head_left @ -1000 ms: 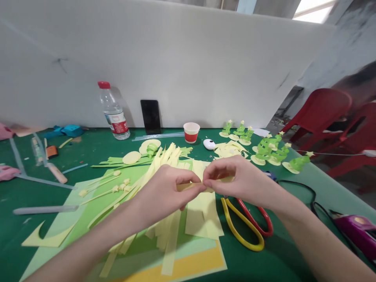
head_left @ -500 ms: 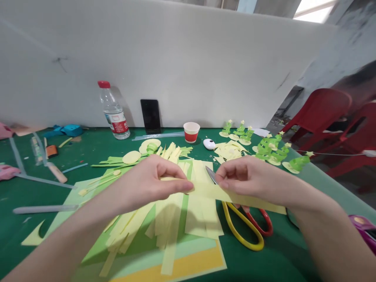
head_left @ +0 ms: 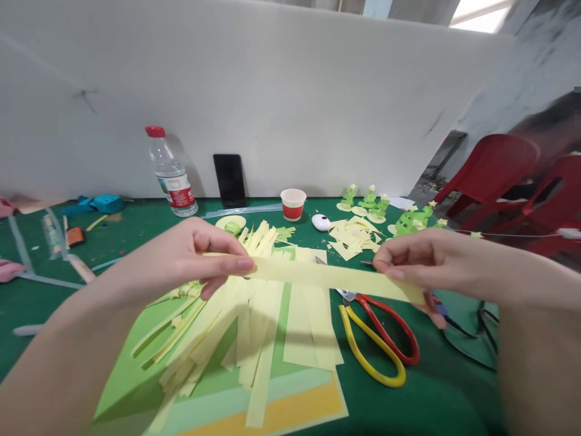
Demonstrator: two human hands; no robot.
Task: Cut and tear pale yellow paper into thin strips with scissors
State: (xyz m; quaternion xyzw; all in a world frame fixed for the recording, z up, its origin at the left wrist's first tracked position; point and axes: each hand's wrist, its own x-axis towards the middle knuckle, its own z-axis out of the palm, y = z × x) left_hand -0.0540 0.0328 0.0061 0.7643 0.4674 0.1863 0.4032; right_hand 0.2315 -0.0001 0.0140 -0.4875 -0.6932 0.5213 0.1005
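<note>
A long pale yellow paper strip (head_left: 318, 277) is stretched level between both hands above the green table. My left hand (head_left: 181, 263) pinches its left end, thumb on top. My right hand (head_left: 426, 260) pinches the strip near its right end, and a short tail sticks out past the fingers. Below the strip lies a heap of loose yellow strips (head_left: 245, 315) on light green and orange paper sheets (head_left: 290, 412). Scissors (head_left: 376, 339) with one red and one yellow handle lie under my right hand.
At the back stand a water bottle (head_left: 170, 175), a dark phone (head_left: 229, 180) and a red paper cup (head_left: 293, 204). Green paper trees (head_left: 411, 221) and yellow scraps (head_left: 351, 236) lie at the right. Tools and glue sticks (head_left: 54, 242) are at the left. Red chairs (head_left: 499, 175) stand beyond the table's right edge.
My hands have moved apart, left hand leftwards and right hand rightwards, drawing the yellow strip out straight between them. Both hands have also risen a little.
</note>
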